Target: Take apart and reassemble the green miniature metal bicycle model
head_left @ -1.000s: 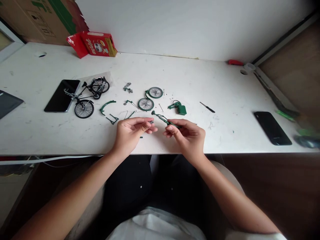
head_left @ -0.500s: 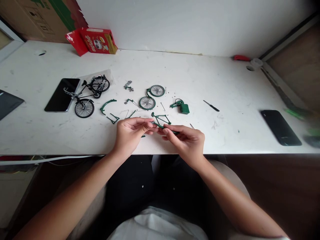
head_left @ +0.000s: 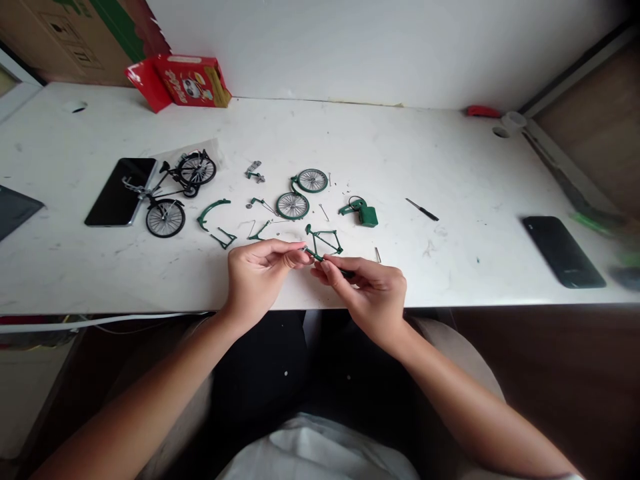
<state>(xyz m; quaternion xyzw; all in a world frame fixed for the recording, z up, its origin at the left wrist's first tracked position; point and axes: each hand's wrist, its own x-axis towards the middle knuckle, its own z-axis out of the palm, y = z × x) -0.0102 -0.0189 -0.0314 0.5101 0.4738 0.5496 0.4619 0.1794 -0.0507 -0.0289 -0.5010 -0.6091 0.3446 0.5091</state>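
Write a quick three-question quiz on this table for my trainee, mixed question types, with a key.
1. True or false: in this view, the handlebars of the black bicycle overlap the phone on the left.
2. Multiple choice: what colour is the thin part between the left hand and the right hand? A red, B green, C white.
3. Compare: which lies farther right, the black-handled tool or the green block?

Key: 1 true; 2 B; 3 the black-handled tool.

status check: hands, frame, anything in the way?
Left hand pinching small grey piece, mostly hidden. Right hand gripping green bicycle frame. Two wheels lie beyond, likely no obstruction.
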